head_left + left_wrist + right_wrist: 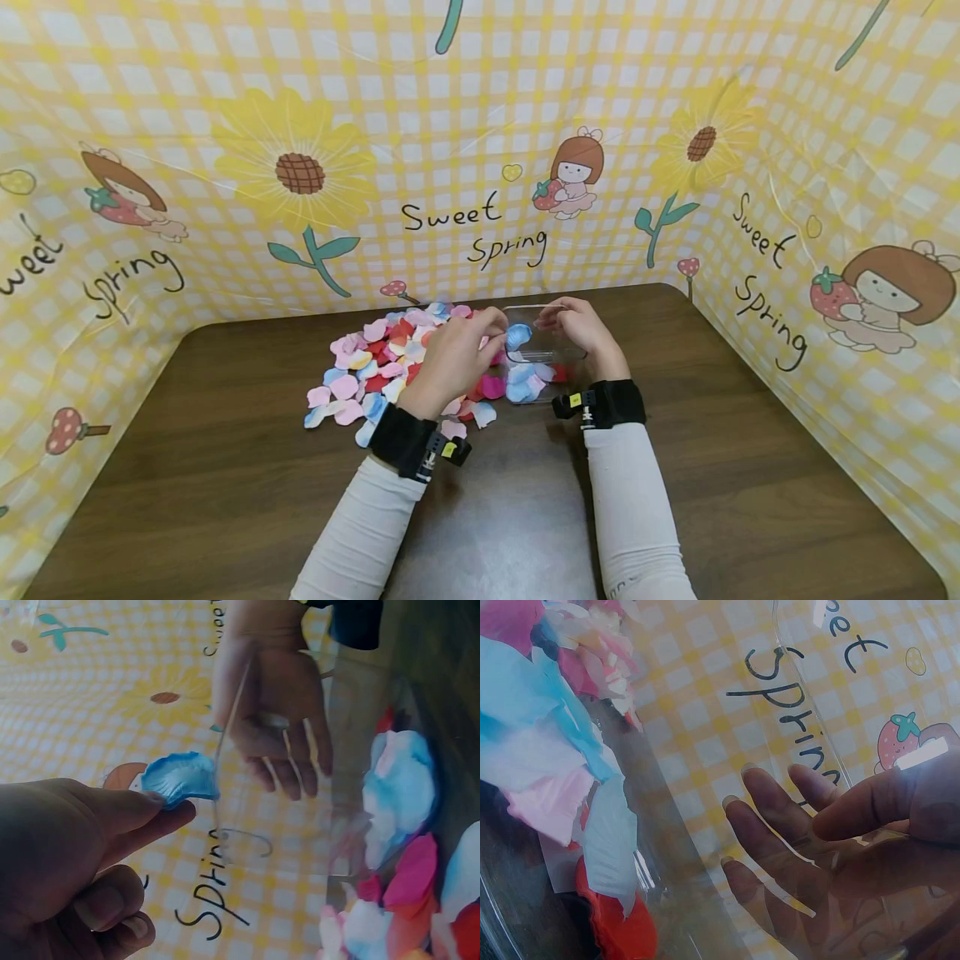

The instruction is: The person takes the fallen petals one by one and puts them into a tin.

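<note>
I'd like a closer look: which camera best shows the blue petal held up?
The left wrist view: the blue petal shows large, its ridges visible, pinched in the left grip. The head view shows it small; the right wrist view shows other petals, not recognisably this one.

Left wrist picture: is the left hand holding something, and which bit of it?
Yes, the left hand pinches a blue petal by its lower edge, as seen there, between thumb and finger.
</note>
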Demonstrator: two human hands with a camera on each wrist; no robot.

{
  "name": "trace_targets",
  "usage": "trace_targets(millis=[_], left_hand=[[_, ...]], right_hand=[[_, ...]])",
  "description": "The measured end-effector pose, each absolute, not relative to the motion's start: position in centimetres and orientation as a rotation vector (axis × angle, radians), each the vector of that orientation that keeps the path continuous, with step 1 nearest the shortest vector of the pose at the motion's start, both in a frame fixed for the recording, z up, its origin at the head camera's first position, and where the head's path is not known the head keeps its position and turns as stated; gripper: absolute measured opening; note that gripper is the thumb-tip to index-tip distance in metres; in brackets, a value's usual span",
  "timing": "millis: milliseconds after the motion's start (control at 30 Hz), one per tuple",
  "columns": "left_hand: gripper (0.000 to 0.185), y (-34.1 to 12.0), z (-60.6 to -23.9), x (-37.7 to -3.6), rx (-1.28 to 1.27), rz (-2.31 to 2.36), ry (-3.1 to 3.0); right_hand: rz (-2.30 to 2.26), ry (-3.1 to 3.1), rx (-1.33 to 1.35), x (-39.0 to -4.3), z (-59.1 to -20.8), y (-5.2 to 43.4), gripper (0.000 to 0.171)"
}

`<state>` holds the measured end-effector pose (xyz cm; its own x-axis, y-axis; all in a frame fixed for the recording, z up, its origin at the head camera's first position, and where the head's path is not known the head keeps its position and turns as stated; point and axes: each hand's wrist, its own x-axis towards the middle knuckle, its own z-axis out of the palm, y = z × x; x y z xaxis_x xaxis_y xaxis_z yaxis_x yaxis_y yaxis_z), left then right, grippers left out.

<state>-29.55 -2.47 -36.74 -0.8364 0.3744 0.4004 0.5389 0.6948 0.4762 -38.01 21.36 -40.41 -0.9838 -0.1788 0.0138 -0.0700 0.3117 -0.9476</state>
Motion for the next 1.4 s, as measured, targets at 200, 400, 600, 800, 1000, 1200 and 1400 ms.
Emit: trace_targets(millis=[200, 400, 600, 800, 1000, 1200, 1400], left_hand=[[0.019, -2.4, -36.9, -29.7, -0.781, -0.834, -2.63], [0.034, -5.0, -36.2, -30.2, -0.633, -0.821, -2.655], [0.037, -10.0, -35.9, -31.2, -0.358, -0.741, -2.71], [0.037, -15.8, -36.4, -31.1, 0.054, -0.754, -2.93], [0.043, -18.7, -38.1, -31.1, 0.292, -0.893, -3.212], [0.039, -17.7, -38.8, -31.5, 0.278, -0.887, -3.306], [0.037, -15.4, -39.7, -32.1, 0.096, -0.824, -3.272]], right_hand=[[-1.762, 2.47, -0.261, -38.0, -40.3, 21.5, 0.04], [-1.746, 2.477, -0.268, -38.1, -40.2, 21.5, 0.04], [-1.741, 2.491, -0.275, -38.2, -40.1, 21.4, 0.039], [-1.768, 2.462, -0.281, -38.1, -40.0, 21.5, 0.04], [-1.765, 2.48, -0.267, -38.1, -40.4, 21.6, 0.039], [-1.755, 2.486, -0.282, -38.0, -40.7, 21.6, 0.038], [-1.751, 2.494, -0.286, -37.9, -40.5, 21.4, 0.038]])
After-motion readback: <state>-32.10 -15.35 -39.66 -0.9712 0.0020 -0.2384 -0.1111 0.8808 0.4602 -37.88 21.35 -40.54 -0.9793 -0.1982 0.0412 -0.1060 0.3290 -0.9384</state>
